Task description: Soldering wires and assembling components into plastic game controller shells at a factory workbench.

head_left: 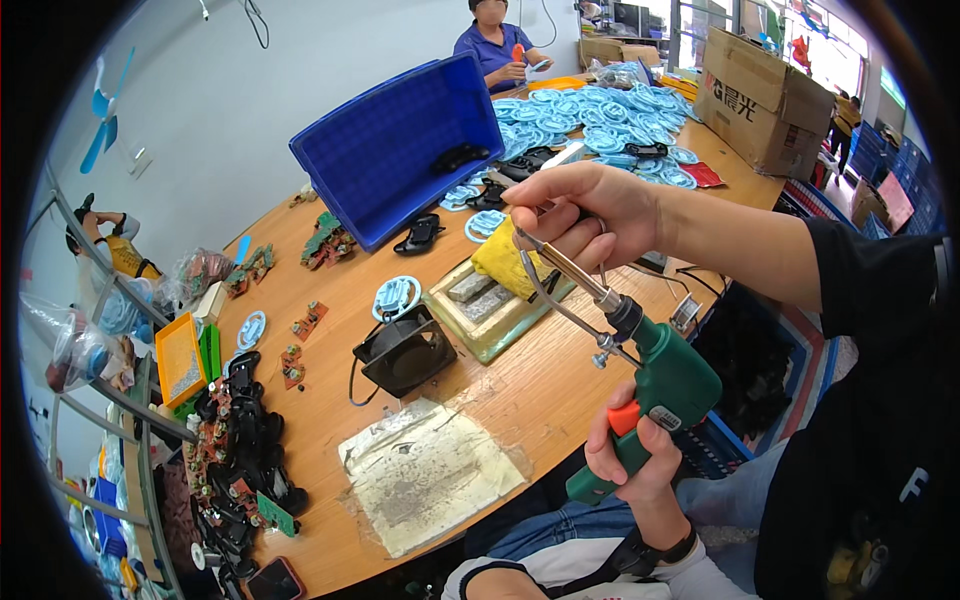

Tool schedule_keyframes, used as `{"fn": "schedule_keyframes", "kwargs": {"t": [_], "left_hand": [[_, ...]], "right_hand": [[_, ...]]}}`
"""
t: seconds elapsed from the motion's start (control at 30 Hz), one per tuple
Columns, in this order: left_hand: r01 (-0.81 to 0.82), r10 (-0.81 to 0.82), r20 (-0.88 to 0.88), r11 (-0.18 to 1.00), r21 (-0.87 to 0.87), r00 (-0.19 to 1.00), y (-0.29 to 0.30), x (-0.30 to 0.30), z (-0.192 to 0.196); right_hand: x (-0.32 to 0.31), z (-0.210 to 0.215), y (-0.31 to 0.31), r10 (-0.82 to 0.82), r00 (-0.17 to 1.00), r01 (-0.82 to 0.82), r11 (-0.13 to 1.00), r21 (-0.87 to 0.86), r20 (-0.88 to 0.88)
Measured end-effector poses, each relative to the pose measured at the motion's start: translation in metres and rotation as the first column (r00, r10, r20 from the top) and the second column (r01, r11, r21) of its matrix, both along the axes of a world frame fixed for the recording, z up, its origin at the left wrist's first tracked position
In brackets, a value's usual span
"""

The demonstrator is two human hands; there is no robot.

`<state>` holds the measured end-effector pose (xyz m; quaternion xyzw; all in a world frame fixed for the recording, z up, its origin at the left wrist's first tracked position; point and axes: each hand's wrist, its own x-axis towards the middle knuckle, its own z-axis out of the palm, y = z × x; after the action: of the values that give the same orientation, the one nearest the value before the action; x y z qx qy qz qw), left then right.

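Observation:
My right hand [652, 476] wraps round the handle of a green soldering gun [682, 380] with an orange trigger. Its metal barrel and thin bent feed tube [555, 300] point up and to the left. Another person's hand [610, 205], reaching in from the right out of a black sleeve, has its fingers curled at the tip; what they pinch is hard to make out. Of my left side only a bit of forearm [510, 584] shows at the lower edge, its hand out of sight. Below the barrel lies a soldering stand [455, 325] with a yellow cloth [500, 262].
A small black fan [405, 350] and a stained pale sheet [425, 475] are on the table. Black controller shells and circuit boards [235, 430] crowd its left side. A blue crate [400, 150], many light-blue plastic rings [620, 110], a carton [760, 100] and a seated person lie beyond.

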<state>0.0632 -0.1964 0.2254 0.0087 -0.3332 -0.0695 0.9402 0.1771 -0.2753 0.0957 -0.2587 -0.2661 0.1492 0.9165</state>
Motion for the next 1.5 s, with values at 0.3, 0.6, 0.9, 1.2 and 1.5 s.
{"fn": "schedule_keyframes", "kwargs": {"t": [0.3, 0.6, 0.9, 1.2, 1.5], "left_hand": [[0.018, -0.020, -0.036, 0.998, -0.061, 0.999, -0.003, -0.003, -0.002], [-0.777, 0.683, 0.462, 0.254, 0.576, 0.565, 0.037, 0.040, -0.060], [-0.518, 0.818, 0.486, -0.286, 0.806, 0.306, 0.045, 0.090, -0.087], [-0.533, 0.819, 0.381, -0.110, 0.839, 0.430, 0.051, 0.087, -0.092], [-0.512, 0.822, 0.330, -0.055, 0.858, 0.464, 0.054, 0.075, -0.081]], "right_hand": [[-0.003, -0.002, -0.001, -0.006, 1.000, 0.005, 1.000, -0.019, -0.018], [-0.006, -0.003, -0.001, -0.013, 0.999, 0.011, 0.999, -0.044, -0.049], [-0.014, -0.008, -0.006, 0.045, 0.994, -0.049, 0.998, -0.039, -0.096], [-0.017, -0.013, 0.001, 0.139, 0.984, -0.143, 0.989, -0.029, -0.111], [-0.017, -0.025, 0.004, 0.236, 0.969, -0.230, 0.970, 0.079, -0.076]]}}
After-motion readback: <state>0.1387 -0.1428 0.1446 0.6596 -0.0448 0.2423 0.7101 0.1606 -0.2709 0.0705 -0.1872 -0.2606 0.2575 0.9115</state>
